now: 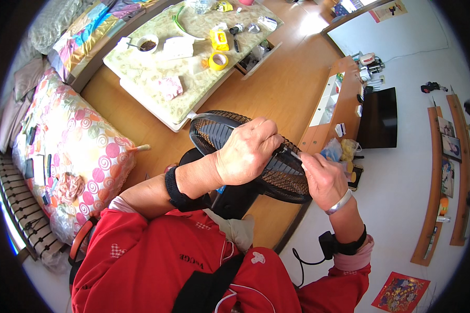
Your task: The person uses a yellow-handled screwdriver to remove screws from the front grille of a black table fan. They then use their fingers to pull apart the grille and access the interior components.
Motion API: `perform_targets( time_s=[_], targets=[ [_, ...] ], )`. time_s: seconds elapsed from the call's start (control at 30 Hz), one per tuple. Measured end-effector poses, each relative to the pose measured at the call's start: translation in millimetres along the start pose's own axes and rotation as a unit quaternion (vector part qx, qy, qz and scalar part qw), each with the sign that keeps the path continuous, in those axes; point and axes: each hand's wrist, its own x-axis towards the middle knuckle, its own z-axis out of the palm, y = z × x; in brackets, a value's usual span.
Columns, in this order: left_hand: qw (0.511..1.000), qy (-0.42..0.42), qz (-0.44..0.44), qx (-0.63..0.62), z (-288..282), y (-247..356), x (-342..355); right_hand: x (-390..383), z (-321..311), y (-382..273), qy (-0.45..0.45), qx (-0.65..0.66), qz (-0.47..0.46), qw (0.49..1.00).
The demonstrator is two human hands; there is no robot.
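A black electric fan with a wire guard stands in front of me, its round head tilted upward. My left hand is closed at the rim of the guard, its fingers curled by a small dark clip-like part. On the other side of that part, my right hand is closed in a pinch at the rim. A thin, pale, rod-like tip shows beside its thumb and points toward the dark part; what it belongs to is hidden by the fingers. The fan's dark stand is partly covered by my left arm.
Beyond the fan is a marble-patterned table with a bowl, yellow tape roll, yellow packet and crumpled pink cloth. A patterned cushion lies left. A wooden cabinet and television stand right.
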Motion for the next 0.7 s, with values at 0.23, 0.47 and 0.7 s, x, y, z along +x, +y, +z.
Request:
perform_targets(
  time_s=[0.23,0.47,0.7],
  targets=[
    [0.996,0.082,-0.034,0.011,11,6,-8,2,1,-7,0.006,-0.033,0.009,0.999],
    [0.994,0.097,-0.047,0.018,16,10,-11,1,1,-8,0.020,-0.036,-0.002,0.999],
    [0.999,0.019,-0.027,0.030,4,6,-5,-2,5,-7,0.028,-0.051,-0.001,0.998]
  ],
)
